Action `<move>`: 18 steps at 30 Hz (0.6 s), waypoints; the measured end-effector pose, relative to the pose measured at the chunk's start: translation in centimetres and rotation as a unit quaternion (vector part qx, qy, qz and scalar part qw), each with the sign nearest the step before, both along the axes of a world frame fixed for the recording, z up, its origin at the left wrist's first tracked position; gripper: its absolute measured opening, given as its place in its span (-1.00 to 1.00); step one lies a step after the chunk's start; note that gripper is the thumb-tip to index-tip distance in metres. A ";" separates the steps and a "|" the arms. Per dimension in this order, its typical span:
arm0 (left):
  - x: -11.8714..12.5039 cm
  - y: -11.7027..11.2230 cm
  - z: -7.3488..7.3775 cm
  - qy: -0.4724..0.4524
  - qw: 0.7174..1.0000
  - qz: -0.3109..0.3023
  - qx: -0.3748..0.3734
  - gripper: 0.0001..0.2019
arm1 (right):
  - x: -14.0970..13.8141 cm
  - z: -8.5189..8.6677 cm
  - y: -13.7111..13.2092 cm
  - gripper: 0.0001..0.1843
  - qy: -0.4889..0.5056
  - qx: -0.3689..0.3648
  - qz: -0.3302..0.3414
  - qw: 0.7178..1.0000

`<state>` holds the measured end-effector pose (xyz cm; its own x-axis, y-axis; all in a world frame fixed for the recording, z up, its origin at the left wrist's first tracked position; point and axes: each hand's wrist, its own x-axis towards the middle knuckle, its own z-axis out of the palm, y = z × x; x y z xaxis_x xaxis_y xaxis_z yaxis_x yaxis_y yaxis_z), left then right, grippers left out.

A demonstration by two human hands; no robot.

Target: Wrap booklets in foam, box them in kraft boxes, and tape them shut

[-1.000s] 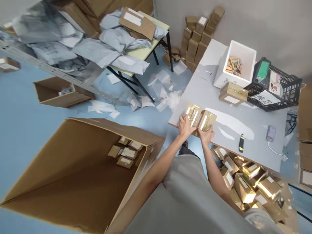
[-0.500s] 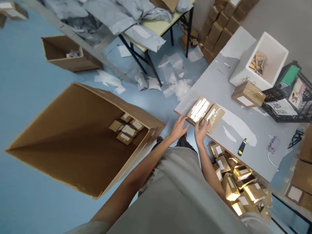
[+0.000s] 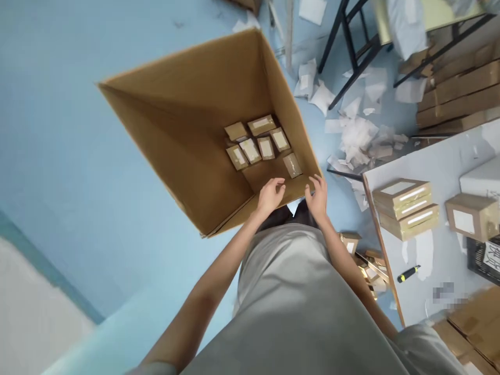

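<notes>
A large open cardboard box [image 3: 219, 67] stands on the floor in front of me. Several small cartons [image 3: 266, 149] with white labels lie grouped at its bottom. One taped small carton [image 3: 292, 165] is set apart from them, by the near wall and below my hands. My left hand [image 3: 271, 197] hovers over the box's near edge, fingers loosely curved and holding nothing. To its right, my right hand [image 3: 317, 197] is also over the rim, fingers apart and empty. Whether either hand touches the cardboard I cannot tell.
On the grey table [image 3: 414, 297] to the right are stacked cartons [image 3: 408, 205], another carton [image 3: 471, 216], a utility knife [image 3: 408, 274] and a black crate [image 3: 482, 260]. More cartons [image 3: 371, 271] lie beside the table. Paper scraps [image 3: 357, 135] litter the floor near a black-legged table [image 3: 351, 47].
My hands have left the cartons at the table edge and moved over the large box. The view has turned left. More small cartons now show inside the box.
</notes>
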<state>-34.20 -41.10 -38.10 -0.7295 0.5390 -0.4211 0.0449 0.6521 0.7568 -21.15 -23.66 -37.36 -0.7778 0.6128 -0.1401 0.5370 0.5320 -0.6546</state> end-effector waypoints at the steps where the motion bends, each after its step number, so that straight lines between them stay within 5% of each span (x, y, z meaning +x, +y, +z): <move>1: -0.9 -1.0 -1.1 -0.014 1.000 0.012 -0.014 -0.75 | -1.1 -0.3 -0.7 -0.58 -0.010 0.003 0.023 1.000; 5: -3.2 -2.0 -6.0 -0.071 0.995 0.023 -0.071 -0.72 | -4.5 -1.9 -2.3 -0.59 -0.069 0.012 0.073 0.995; 10: -5.1 0.1 -13.7 -0.121 0.986 0.007 -0.119 -0.65 | -6.8 -3.8 -4.0 -0.61 -0.121 0.027 0.083 0.989; 14: -5.7 2.9 -22.6 -0.182 0.971 0.011 -0.157 -0.57 | -7.0 -3.3 -5.7 -0.63 -0.073 0.105 0.093 0.987; 18: -5.3 6.9 -33.9 -0.235 0.958 0.046 -0.154 -0.27 | -7.5 -1.6 -6.8 -0.59 -0.013 0.163 0.105 0.981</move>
